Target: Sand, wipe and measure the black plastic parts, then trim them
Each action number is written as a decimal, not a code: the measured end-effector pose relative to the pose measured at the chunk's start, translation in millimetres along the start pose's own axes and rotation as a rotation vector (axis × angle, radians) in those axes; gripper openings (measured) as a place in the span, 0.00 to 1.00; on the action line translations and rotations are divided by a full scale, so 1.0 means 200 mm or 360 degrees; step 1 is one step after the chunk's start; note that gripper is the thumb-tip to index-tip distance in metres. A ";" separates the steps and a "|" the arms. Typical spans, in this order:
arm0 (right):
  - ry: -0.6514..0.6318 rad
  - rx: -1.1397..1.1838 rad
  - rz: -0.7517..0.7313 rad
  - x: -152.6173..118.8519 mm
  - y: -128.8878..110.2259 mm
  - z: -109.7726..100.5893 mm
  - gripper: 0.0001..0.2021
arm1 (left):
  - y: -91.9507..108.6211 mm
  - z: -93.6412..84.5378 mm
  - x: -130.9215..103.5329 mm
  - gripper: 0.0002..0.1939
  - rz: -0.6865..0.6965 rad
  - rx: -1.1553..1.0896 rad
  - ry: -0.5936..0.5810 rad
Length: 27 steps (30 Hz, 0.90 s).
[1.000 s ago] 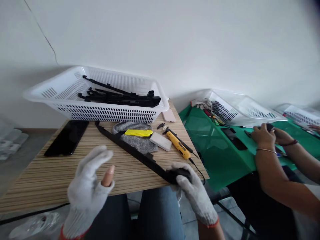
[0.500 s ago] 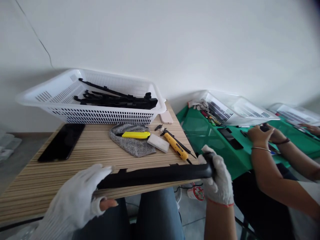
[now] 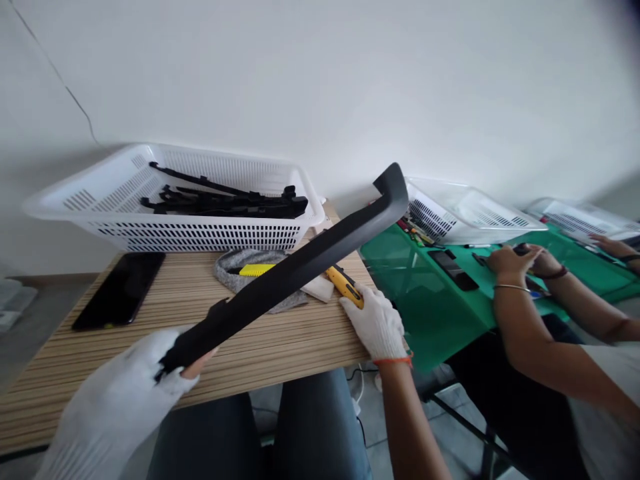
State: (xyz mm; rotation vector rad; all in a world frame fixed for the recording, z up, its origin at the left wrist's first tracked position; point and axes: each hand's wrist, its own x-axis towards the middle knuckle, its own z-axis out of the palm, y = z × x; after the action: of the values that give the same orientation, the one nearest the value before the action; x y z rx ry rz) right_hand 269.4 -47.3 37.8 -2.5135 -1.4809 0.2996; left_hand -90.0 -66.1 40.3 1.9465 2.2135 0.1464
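My left hand (image 3: 135, 387), in a white glove with a bare thumb tip showing, is closed round the lower end of a long black plastic trim strip (image 3: 295, 270). The strip slants up to the right, its bent end raised above the table. My right hand (image 3: 376, 321), also gloved, lies at the table's right side with its fingers round the rear end of a yellow-handled tool (image 3: 344, 285). Behind the strip, partly covered by it, are a yellow utility knife (image 3: 255, 269), a grey cloth (image 3: 227, 263) and a pale block (image 3: 320, 289).
A white plastic basket (image 3: 200, 233) holding several black strips (image 3: 225, 200) stands at the table's back. A black phone (image 3: 120, 290) lies at the left. To the right, a co-worker's hands (image 3: 515, 261) work over a green-covered table (image 3: 400, 293) with another white basket (image 3: 475, 227).
My right hand has let go of the strip's bent end and moved down-left onto the yellow-handled tool. In my left hand the strip has swung from nearly level to a steep upward slant.
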 end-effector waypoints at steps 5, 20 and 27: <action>-0.0036 0.0208 0.0065 -0.04 0.06 -0.01 0.23 | 0.36 -0.17 -0.01 0.12 0.0000 0.0112 -0.0240; 0.0189 0.2159 0.0350 -0.28 0.37 0.02 0.25 | 1.06 -0.13 0.46 0.19 0.0968 0.0243 0.0137; -0.0223 0.2090 0.0265 -0.33 0.11 0.09 0.19 | 0.99 0.09 0.48 0.20 0.0938 0.0274 0.0089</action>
State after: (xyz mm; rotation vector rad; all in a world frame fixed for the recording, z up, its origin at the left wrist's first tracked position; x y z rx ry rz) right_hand 252.4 -114.1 18.8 -1.5058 -0.6458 1.0589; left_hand 94.6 55.1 55.0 2.6669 1.6577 0.0926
